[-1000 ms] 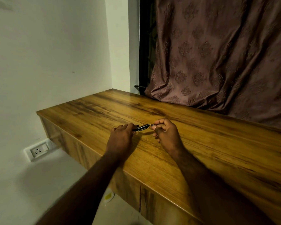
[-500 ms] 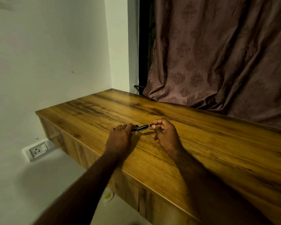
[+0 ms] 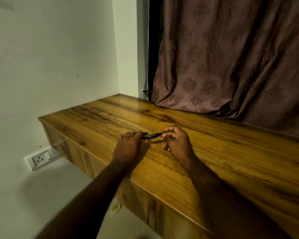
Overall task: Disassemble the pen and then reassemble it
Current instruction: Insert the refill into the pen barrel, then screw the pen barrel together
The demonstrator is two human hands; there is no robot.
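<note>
A slim black pen is held level just above the wooden desk, between both hands. My left hand closes over its left end, and a short dark tip shows past the fingers. My right hand pinches the pen's right end between thumb and forefinger. The pen's left part is hidden inside the left fist. I cannot tell whether the pen is in one piece or split.
A brown patterned curtain hangs over the desk's back edge. A white wall stands to the left, with a socket low down. Cabinet fronts run under the desk. A small white and yellow object lies on the floor.
Both hands have stayed around the pen at nearly the same spot. A short dark tip now shows beyond the left fingers.
</note>
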